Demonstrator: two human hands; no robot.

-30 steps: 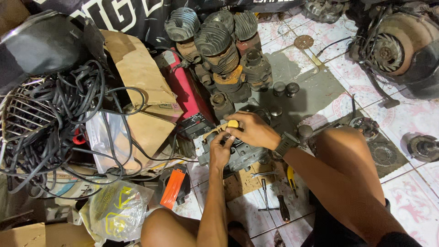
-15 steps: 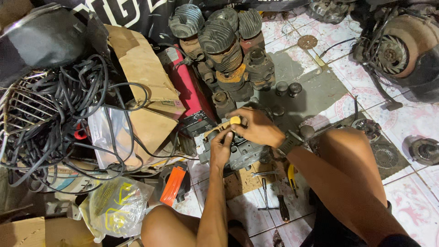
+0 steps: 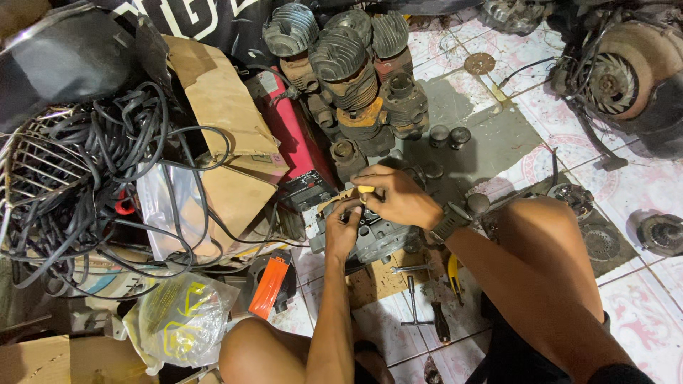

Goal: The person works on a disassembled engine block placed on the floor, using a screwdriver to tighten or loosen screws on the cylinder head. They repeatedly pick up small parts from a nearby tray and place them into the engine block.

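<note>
Grey metal: I look down on a grey engine block (image 3: 377, 238) lying on the tiled floor (image 3: 662, 185) between the person's bare knees; it is my landmark for every place below.
Right hand: the right hand (image 3: 398, 198) sits over the block's top edge, fingers curled tight round a yellow-handled tool (image 3: 365, 190); a dark watch (image 3: 448, 222) shows on that wrist.
Left hand: the left hand (image 3: 343, 227) lies on the block's upper left face, fingers bent and pinched at a spot just under the tool's handle; I cannot tell whether they grip anything.
Tool tip: hidden between the two hands, so I cannot say where it touches the block.
Behind the block: a cluster of finned cylinders (image 3: 341, 57) stands further from the person, with two small dark caps (image 3: 449, 135) to its right.
Left of the block: a red case (image 3: 295, 139) lies just beside it, then torn brown cardboard (image 3: 228, 128), then a heap of black cables (image 3: 92, 171) well apart.
Near side of the block: a T-shaped wrench (image 3: 413, 302) and a yellow-handled screwdriver (image 3: 454, 270) lie on the floor close to it; an orange-fronted device (image 3: 270, 284) sits to the near left.
Far right of the block: a round rusty engine housing (image 3: 626, 78) rests well apart on the floor.
Lower left: a clear plastic bag with yellow print (image 3: 178, 320) lies beside the left knee.
</note>
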